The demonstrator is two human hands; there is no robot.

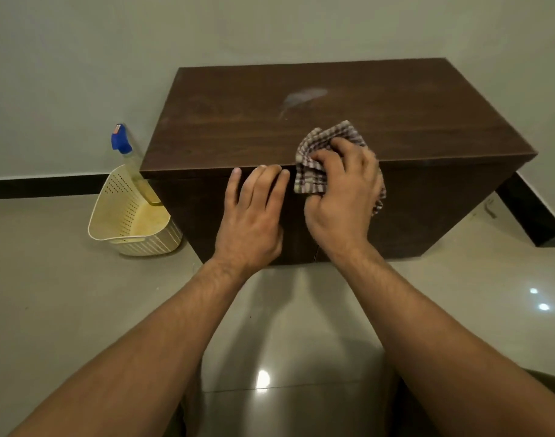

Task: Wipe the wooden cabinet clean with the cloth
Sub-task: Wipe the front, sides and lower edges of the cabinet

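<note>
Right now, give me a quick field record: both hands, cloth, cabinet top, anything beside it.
left hand: open, fingertips on the front top edge of the cabinet
right hand: gripping the checked cloth at the same edge
cabinet top: pale smear near the centre, beyond the cloth
beside cabinet: cream basket on the floor at its left, spray bottle standing in it

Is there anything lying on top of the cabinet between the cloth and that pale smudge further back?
Nothing visible. The right hand holds the cloth at the cabinet's front edge, and bare wood runs from there to the smudge. The spray bottle and basket stand on the floor, off to the left.
</note>
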